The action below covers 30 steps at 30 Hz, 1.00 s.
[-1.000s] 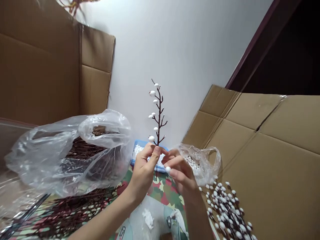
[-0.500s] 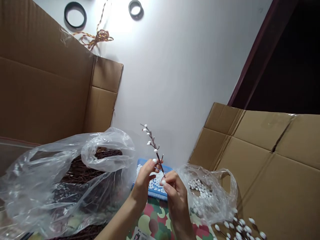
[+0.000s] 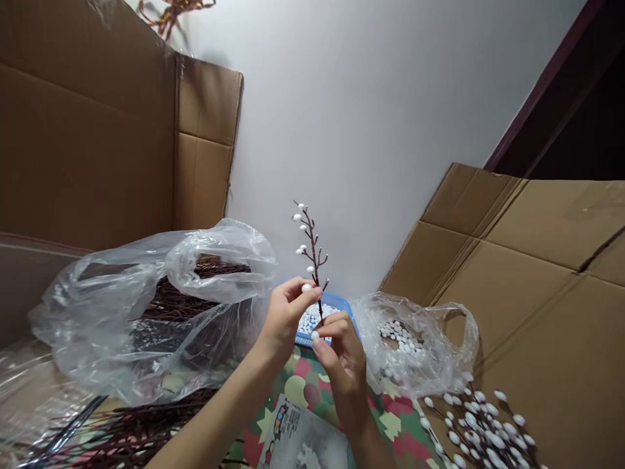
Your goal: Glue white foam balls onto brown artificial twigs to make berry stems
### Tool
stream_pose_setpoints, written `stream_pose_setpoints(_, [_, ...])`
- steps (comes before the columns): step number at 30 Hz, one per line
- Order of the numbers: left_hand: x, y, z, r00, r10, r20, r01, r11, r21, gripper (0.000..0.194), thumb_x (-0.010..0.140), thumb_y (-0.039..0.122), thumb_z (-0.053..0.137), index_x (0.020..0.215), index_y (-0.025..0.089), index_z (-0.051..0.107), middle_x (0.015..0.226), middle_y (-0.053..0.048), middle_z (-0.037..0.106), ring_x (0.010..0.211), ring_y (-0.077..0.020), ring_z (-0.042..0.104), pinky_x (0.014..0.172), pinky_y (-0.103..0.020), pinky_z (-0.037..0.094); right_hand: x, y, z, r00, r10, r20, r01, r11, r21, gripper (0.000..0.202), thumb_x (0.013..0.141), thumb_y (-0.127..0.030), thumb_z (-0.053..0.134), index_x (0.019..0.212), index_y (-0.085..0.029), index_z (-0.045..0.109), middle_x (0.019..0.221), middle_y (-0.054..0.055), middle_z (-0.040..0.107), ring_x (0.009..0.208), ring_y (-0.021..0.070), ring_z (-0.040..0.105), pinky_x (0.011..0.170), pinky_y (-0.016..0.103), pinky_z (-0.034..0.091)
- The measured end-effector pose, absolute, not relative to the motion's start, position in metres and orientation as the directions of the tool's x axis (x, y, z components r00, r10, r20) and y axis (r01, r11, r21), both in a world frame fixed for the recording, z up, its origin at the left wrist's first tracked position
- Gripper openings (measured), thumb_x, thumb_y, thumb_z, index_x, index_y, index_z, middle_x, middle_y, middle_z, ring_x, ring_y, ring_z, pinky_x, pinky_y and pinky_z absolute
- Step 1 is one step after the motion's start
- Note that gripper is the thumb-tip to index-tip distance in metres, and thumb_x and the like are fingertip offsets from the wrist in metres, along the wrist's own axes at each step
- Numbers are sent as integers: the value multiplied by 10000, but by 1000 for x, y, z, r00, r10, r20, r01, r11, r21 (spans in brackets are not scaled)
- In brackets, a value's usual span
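A thin brown twig (image 3: 314, 251) stands nearly upright between my hands, with several white buds along its left side and bare tips on its right. My left hand (image 3: 288, 312) pinches its stem, a white bud showing at the fingertips. Lower down, my right hand (image 3: 342, 352) has its thumb and finger closed around another white bud (image 3: 315, 335) beside the stem's lower part. Behind the hands is a blue basket (image 3: 344, 303) holding loose white buds, partly hidden by my fingers.
At the left, a clear plastic bag (image 3: 112, 306) holds dark twigs. Another clear bag (image 3: 424, 365) with white buds lies at the right, near finished-looking budded branches (image 3: 488, 430). Cardboard panels (image 3: 527, 306) flank both sides. A printed plastic packet (image 3: 303, 436) rests on the patterned cloth.
The view has tilted down and shifted slightly left. The twig is more upright, and my left hand has turned, its fingers closing around the stem.
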<state>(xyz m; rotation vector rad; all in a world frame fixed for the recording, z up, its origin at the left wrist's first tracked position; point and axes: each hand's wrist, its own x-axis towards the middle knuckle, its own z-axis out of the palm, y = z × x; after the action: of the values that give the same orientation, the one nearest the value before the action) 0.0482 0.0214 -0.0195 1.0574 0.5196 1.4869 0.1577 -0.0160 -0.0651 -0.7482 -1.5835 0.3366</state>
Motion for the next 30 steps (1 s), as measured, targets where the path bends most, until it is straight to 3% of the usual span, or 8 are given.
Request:
stream_pose_setpoints(4, [43, 21, -17, 100, 918, 385, -476, -296, 828, 215, 657, 273, 669, 574, 174, 496, 575, 50, 395, 578, -95, 344, 564, -227, 305, 167, -20, -56, 70, 608, 791, 270, 752, -602, 73, 855, -217, 568, 845, -265, 622, 918, 7, 535, 907, 165, 536, 788, 309, 424])
stream_pose_setpoints(8, [41, 13, -15, 243, 871, 427, -398, -312, 863, 169, 675, 273, 634, 607, 178, 512, 587, 38, 427, 573, -102, 367, 544, -231, 309, 176, -25, -41, 261, 560, 786, 238, 752, -615, 61, 851, -218, 572, 818, -256, 607, 873, -5, 538, 882, 153, 535, 782, 302, 421])
stream_pose_setpoints(15, [47, 1, -15, 379, 806, 455, -334, -339, 879, 178, 725, 273, 620, 619, 165, 527, 613, 18, 451, 592, -106, 416, 562, -240, 343, 176, -30, -32, 318, 682, 659, 47, 683, -729, 55, 851, -231, 556, 797, -238, 566, 929, -11, 542, 844, 131, 567, 747, 297, 483])
stream_pose_setpoints(22, [47, -2, -12, 313, 823, 474, -194, -433, 880, 116, 668, 228, 586, 584, 172, 529, 559, 29, 444, 558, -107, 401, 532, -232, 341, 172, -32, -32, 303, 702, 645, 48, 665, -746, 53, 834, -219, 552, 782, -226, 561, 884, -11, 549, 817, 135, 585, 749, 310, 504])
stream_pose_setpoints(30, [44, -4, -10, 284, 804, 523, -71, -526, 847, 118, 700, 197, 539, 587, 178, 513, 537, 48, 442, 529, -95, 370, 532, -225, 301, 168, -32, -35, 289, 702, 651, 39, 671, -740, 64, 833, -191, 550, 781, -226, 564, 834, -13, 557, 813, 132, 574, 705, 271, 493])
